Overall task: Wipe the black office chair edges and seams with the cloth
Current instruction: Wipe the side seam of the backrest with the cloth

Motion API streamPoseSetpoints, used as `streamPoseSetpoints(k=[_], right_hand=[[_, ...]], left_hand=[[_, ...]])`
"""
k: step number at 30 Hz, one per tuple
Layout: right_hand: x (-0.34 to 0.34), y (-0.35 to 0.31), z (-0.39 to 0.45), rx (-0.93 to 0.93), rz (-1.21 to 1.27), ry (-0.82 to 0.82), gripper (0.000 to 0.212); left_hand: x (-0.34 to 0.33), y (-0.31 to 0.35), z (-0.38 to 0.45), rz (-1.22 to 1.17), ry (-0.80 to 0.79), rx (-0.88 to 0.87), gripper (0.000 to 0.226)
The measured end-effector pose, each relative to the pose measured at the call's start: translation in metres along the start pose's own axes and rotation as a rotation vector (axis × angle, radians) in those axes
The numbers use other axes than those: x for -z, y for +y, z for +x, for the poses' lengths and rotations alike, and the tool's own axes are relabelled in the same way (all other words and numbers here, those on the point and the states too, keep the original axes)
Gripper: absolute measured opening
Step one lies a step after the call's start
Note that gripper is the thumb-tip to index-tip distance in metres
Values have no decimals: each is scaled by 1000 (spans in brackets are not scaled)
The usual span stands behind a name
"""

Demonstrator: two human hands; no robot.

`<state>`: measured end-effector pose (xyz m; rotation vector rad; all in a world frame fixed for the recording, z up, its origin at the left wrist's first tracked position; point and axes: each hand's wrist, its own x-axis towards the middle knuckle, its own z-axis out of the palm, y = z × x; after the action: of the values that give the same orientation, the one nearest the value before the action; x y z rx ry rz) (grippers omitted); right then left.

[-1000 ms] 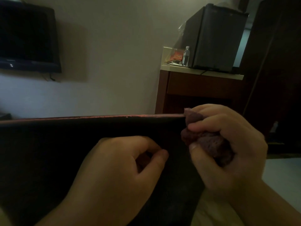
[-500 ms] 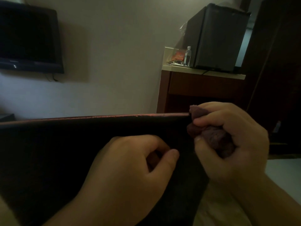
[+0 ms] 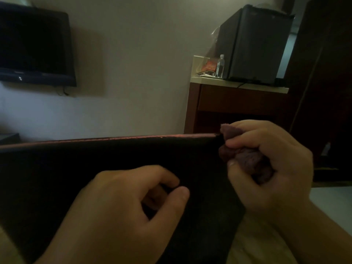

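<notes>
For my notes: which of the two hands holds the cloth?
The right hand grips the bunched cloth at the chair corner; the left hand holds none.

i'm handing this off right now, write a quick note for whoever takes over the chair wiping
Right hand: grips the bunched purple cloth, pressed against the right corner of the black chair's top edge.
Left hand: rests on the chair's dark face, fingers curled; whether it pinches the material is unclear.
Done: cannot tell how much of the edge has been wiped; pale specks show along it.
Left: probably run the cloth along the top edge, then down the right side seam, with the left hand steadying the chair.
</notes>
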<state>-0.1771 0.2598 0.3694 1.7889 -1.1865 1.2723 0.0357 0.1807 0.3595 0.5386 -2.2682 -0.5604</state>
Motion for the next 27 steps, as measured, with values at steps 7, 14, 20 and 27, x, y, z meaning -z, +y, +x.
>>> streamPoseSetpoints(k=[7, 14, 20, 27], right_hand=[[-4, -4, 3, -5, 6, -4, 14], [-6, -7, 4, 8, -22, -48, 12], [-7, -12, 2, -25, 5, -35, 12], [-9, -13, 3, -44, 51, -18, 10]], left_hand=[[-5, -1, 3, 17, 133, 3, 40], [-14, 7, 8, -7, 140, 37, 52], [-16, 9, 9, 7, 95, 47, 58], [-19, 16, 11, 56, 61, 34, 52]])
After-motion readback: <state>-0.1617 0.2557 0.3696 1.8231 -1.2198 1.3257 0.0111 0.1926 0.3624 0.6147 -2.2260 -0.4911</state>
